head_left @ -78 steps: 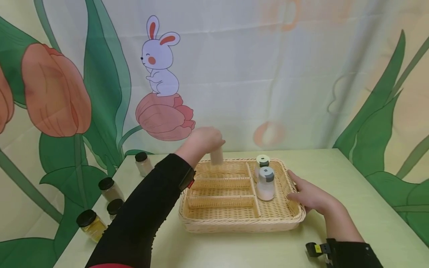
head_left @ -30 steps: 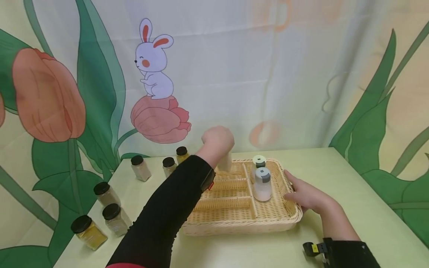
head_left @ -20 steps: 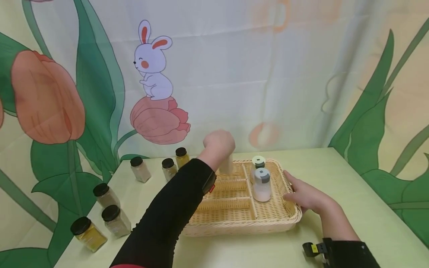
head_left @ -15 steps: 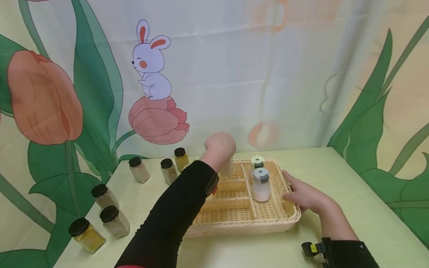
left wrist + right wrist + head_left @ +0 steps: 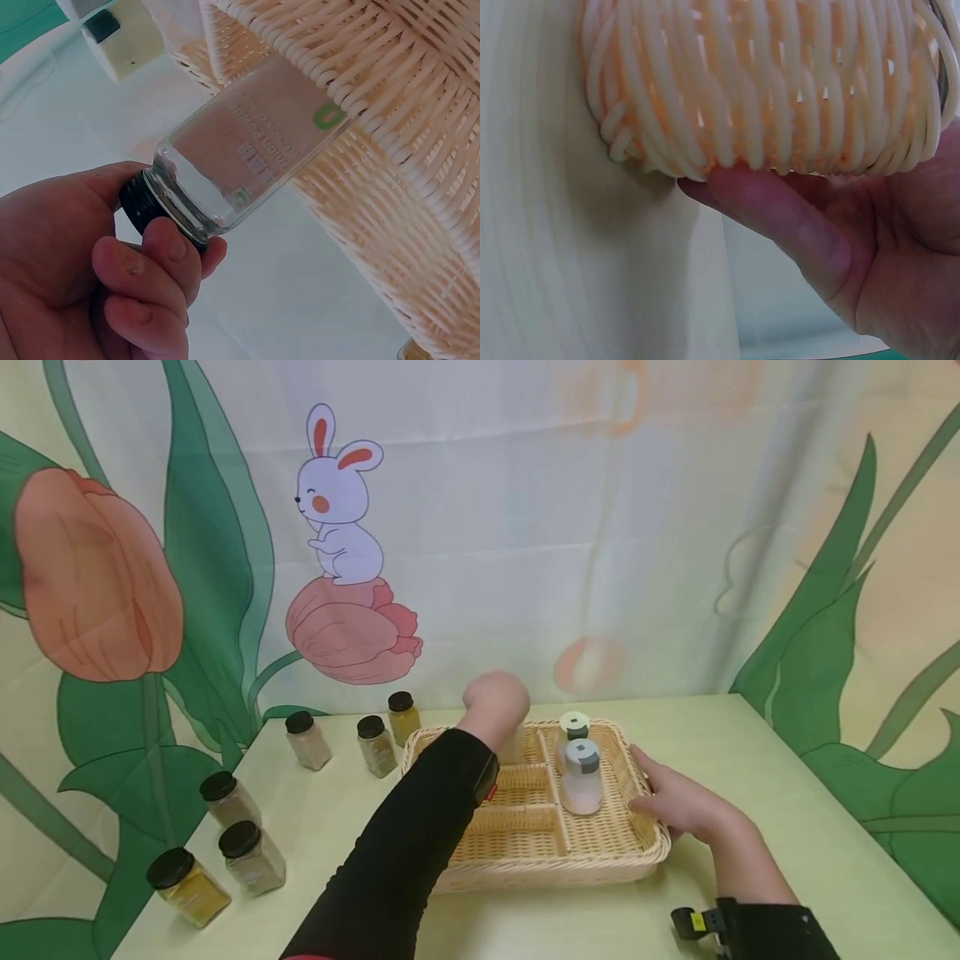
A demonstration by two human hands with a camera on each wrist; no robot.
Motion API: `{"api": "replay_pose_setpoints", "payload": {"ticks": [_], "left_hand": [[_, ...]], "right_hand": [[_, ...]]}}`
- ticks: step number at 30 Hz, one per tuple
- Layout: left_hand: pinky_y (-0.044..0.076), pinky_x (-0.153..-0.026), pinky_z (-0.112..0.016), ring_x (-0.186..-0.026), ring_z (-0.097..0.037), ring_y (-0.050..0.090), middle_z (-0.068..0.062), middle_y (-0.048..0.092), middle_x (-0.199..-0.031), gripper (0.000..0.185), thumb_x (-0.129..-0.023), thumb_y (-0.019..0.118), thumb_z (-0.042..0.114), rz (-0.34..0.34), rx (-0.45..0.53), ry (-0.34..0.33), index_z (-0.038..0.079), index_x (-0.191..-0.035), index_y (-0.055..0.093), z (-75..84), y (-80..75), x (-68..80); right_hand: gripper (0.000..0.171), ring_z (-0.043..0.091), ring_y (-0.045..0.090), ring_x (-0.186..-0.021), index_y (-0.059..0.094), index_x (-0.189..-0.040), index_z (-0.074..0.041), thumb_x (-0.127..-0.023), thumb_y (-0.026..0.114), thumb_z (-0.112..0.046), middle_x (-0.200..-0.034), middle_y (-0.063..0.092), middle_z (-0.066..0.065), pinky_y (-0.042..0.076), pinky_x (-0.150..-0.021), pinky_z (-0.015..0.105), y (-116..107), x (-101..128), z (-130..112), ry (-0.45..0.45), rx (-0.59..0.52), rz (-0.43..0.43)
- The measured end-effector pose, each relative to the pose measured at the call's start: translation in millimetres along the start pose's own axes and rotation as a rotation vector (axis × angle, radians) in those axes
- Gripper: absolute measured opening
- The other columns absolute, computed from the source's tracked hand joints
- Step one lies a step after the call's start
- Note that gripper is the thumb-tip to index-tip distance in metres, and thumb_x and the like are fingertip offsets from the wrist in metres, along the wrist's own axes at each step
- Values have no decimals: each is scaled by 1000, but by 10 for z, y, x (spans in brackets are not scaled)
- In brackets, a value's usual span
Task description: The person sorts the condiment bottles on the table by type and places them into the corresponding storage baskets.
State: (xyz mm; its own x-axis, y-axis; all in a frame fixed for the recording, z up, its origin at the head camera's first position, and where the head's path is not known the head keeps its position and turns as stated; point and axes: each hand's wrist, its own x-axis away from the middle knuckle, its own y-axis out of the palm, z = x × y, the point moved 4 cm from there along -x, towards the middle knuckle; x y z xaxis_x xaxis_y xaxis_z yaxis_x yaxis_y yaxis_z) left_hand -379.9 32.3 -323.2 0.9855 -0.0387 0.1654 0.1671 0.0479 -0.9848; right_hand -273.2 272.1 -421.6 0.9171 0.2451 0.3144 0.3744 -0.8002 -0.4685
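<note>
Basket (image 5: 600, 860) holds two, perhaps three, jars (image 5: 581, 777).

The clear glass spice jar (image 5: 255, 150) I hold bears a label with a green mark; its print is too blurred to read.

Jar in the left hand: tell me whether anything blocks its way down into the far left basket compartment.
Nothing visible does. The left hand grips the jar by its black cap over that compartment of the basket; its floor below shows only wicker.
</note>
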Motion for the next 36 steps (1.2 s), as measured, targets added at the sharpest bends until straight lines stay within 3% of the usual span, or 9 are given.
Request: {"api": "replay_pose_setpoints", "payload": {"ticks": [8,13,19,24,29,33,36], "left_hand": [[31,-52,-30,-66,-15,41,-2,59,-91,32,-109,45,26,-5,12,-6,14,-89,67,22,70,-31],[26,-48,-29,-61,-14,37,-2,56,-86,33,-108,46,25,-16,7,-1,15,-85,67,39,112,-64],[28,-48,-29,-63,-15,40,-4,60,-92,31,-107,47,23,-13,24,-9,13,-90,70,40,132,-17],[28,-46,-29,-62,-16,40,-4,59,-92,22,-105,53,23,-60,-51,21,14,-94,70,57,191,-57],[39,-47,-30,-66,-15,47,-2,61,-93,11,-95,69,26,-52,-185,100,16,-94,70,73,267,-56],[41,-47,-30,-64,-14,48,0,62,-89,16,-85,77,33,-30,-334,189,19,-91,71,100,277,-12],[36,-46,-29,-59,-13,41,1,58,-82,13,-87,76,33,-33,-349,183,21,-90,72,101,269,13]], "right_hand": [[91,30,70,-64,-4,-164,-14,-98,57,-6,-149,30,39,57,-52,46,4,-10,-6,-2,-1,2],[91,29,69,-64,-4,-164,-14,-98,58,-6,-150,29,38,57,-54,46,5,-13,0,4,0,5],[90,30,69,-65,-3,-164,-14,-99,58,-7,-150,28,38,58,-54,46,5,-15,6,5,4,6],[90,30,69,-65,-3,-165,-14,-98,57,-6,-151,28,38,57,-54,46,9,-11,3,6,-6,4],[90,31,69,-66,-3,-164,-14,-98,57,-5,-151,28,39,58,-54,46,31,-3,-4,10,-11,4],[90,30,69,-66,-3,-165,-14,-98,57,-5,-150,29,38,58,-54,46,27,3,-15,7,-10,9],[90,30,69,-65,-3,-164,-14,-98,58,-5,-150,30,37,58,-54,46,23,6,-16,5,-2,10]]}}
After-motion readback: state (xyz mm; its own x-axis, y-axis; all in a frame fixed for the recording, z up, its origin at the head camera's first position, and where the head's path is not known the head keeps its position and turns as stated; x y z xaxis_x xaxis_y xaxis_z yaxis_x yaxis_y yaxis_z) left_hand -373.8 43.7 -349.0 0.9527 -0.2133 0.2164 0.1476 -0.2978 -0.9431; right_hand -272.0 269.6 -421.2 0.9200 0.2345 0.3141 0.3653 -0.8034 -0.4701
